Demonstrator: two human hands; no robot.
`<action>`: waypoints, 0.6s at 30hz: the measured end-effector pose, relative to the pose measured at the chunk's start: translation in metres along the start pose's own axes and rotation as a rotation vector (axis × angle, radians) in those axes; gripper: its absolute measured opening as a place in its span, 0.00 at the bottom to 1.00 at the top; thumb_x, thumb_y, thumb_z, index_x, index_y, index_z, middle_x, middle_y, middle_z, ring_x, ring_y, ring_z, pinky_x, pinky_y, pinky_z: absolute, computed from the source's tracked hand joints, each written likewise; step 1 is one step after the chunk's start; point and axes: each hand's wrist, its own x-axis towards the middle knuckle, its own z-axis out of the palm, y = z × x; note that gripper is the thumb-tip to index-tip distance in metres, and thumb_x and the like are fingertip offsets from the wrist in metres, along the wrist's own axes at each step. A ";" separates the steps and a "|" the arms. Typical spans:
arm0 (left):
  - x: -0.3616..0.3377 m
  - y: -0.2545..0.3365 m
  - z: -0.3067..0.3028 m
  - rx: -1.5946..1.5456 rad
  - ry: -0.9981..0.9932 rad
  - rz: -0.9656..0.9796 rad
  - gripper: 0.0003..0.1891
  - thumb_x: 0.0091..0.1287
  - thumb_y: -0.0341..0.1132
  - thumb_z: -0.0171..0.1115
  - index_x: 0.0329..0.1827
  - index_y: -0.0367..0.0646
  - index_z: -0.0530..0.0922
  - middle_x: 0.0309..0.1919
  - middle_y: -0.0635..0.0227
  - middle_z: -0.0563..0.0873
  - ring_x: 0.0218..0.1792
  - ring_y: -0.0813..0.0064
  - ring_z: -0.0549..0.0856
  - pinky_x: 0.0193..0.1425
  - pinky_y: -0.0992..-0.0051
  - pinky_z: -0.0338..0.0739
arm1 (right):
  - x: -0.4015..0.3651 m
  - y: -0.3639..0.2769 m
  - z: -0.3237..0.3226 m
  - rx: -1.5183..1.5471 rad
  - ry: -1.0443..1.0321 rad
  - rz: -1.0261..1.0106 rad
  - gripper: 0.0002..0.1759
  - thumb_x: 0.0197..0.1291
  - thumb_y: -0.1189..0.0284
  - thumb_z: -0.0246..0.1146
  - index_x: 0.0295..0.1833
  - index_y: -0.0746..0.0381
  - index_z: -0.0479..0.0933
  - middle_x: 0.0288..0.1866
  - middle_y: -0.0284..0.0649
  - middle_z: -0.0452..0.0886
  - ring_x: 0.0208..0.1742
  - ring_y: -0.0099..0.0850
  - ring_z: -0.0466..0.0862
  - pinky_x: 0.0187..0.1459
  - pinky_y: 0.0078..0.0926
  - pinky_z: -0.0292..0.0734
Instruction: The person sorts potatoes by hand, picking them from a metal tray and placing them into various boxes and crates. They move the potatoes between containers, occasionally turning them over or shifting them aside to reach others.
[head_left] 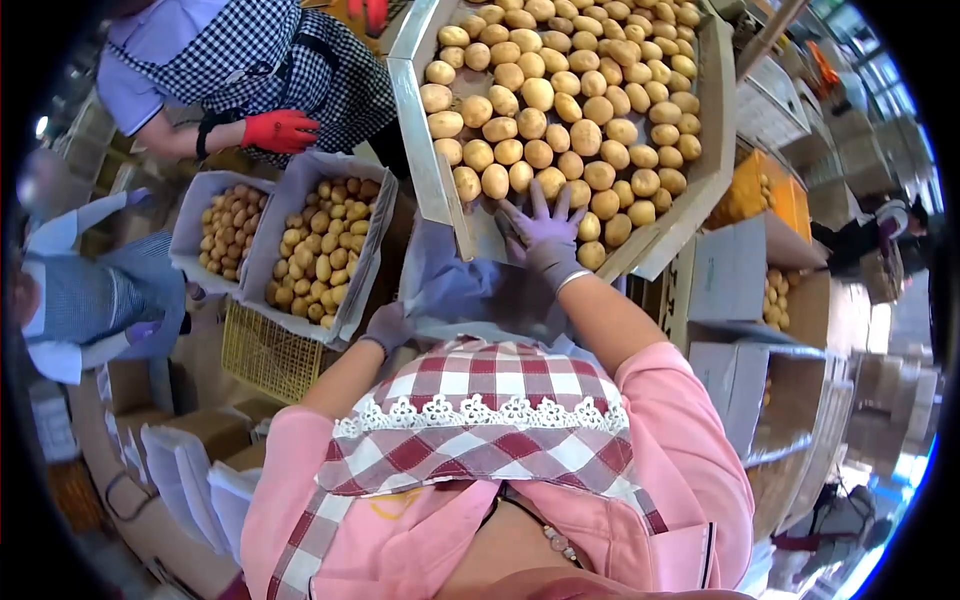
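My right hand (546, 236), in a purple glove, lies with fingers spread at the narrow mouth of the sorting chute (714, 150). Its fingertips touch the nearest potatoes (550, 180), which cover most of the chute. Below the mouth is a box with a pale bluish plastic liner (435, 265); its inside is dark and partly hidden by my apron. At the left edge of this liner, my gloved left hand (388, 326) is closed on the rim, its fingertips partly hidden.
Left of me stand two lined boxes of potatoes (322, 250) above a yellow crate (268, 352). A co-worker in a checked apron (270, 70) wears red gloves; another person (90, 285) stands at far left. Cardboard boxes (765, 395) and an orange crate (760, 195) are on the right.
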 end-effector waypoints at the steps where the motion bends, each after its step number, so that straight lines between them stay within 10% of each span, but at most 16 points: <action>1: 0.020 0.001 0.001 0.076 -0.050 0.019 0.18 0.56 0.41 0.58 0.45 0.40 0.81 0.40 0.45 0.84 0.45 0.48 0.83 0.52 0.58 0.77 | 0.001 0.000 -0.001 -0.044 -0.009 0.007 0.39 0.52 0.47 0.62 0.70 0.19 0.54 0.79 0.39 0.48 0.75 0.66 0.44 0.63 0.80 0.35; 5: 0.055 -0.005 0.006 0.099 -0.257 0.091 0.19 0.54 0.41 0.60 0.46 0.42 0.82 0.40 0.46 0.84 0.45 0.50 0.83 0.51 0.62 0.77 | -0.003 0.009 -0.015 -0.015 -0.136 -0.017 0.40 0.50 0.46 0.63 0.70 0.22 0.56 0.80 0.35 0.42 0.76 0.63 0.42 0.65 0.78 0.33; 8: 0.048 0.020 -0.018 0.033 -0.332 0.124 0.20 0.55 0.42 0.60 0.49 0.42 0.81 0.43 0.47 0.84 0.46 0.52 0.83 0.52 0.64 0.76 | 0.001 0.041 -0.027 0.456 -0.052 -0.051 0.32 0.52 0.50 0.63 0.65 0.34 0.70 0.68 0.43 0.70 0.71 0.55 0.62 0.69 0.52 0.59; 10: 0.049 0.041 -0.028 0.053 -0.398 0.169 0.23 0.57 0.45 0.60 0.52 0.42 0.80 0.46 0.47 0.83 0.47 0.52 0.83 0.53 0.65 0.76 | 0.019 0.073 -0.048 0.922 0.117 0.171 0.20 0.56 0.58 0.63 0.54 0.48 0.79 0.52 0.44 0.80 0.53 0.38 0.80 0.54 0.33 0.75; 12: 0.043 0.068 -0.043 0.052 -0.402 0.190 0.24 0.57 0.47 0.60 0.52 0.41 0.79 0.46 0.47 0.83 0.46 0.52 0.83 0.52 0.65 0.76 | 0.046 0.105 -0.052 0.451 0.511 0.111 0.23 0.57 0.56 0.61 0.58 0.49 0.76 0.58 0.45 0.77 0.60 0.41 0.76 0.59 0.39 0.71; 14: 0.052 0.083 -0.038 -0.042 -0.148 0.376 0.22 0.59 0.45 0.61 0.51 0.41 0.79 0.44 0.48 0.84 0.44 0.54 0.84 0.50 0.66 0.76 | 0.070 0.105 -0.043 0.276 0.367 0.173 0.28 0.58 0.51 0.58 0.64 0.45 0.70 0.67 0.43 0.69 0.68 0.44 0.67 0.64 0.53 0.62; 15: 0.056 0.090 -0.035 -0.087 -0.019 0.460 0.21 0.59 0.44 0.61 0.51 0.40 0.78 0.43 0.49 0.84 0.43 0.55 0.84 0.49 0.66 0.76 | 0.075 0.078 -0.066 0.118 -0.060 0.203 0.32 0.58 0.47 0.55 0.68 0.40 0.64 0.75 0.41 0.58 0.75 0.52 0.54 0.67 0.67 0.48; 16: 0.053 0.100 -0.034 -0.175 0.067 0.519 0.20 0.60 0.44 0.61 0.50 0.40 0.78 0.42 0.49 0.84 0.42 0.56 0.85 0.48 0.67 0.77 | 0.088 0.070 -0.001 0.178 0.292 0.085 0.30 0.58 0.47 0.54 0.67 0.36 0.66 0.76 0.41 0.55 0.76 0.57 0.48 0.66 0.74 0.42; 18: 0.048 0.120 -0.039 -0.240 -0.038 0.351 0.18 0.61 0.40 0.63 0.52 0.42 0.78 0.43 0.50 0.85 0.41 0.57 0.85 0.46 0.67 0.77 | 0.060 0.035 -0.076 0.081 -0.178 -0.142 0.32 0.57 0.46 0.55 0.68 0.39 0.66 0.79 0.43 0.48 0.77 0.58 0.45 0.67 0.74 0.39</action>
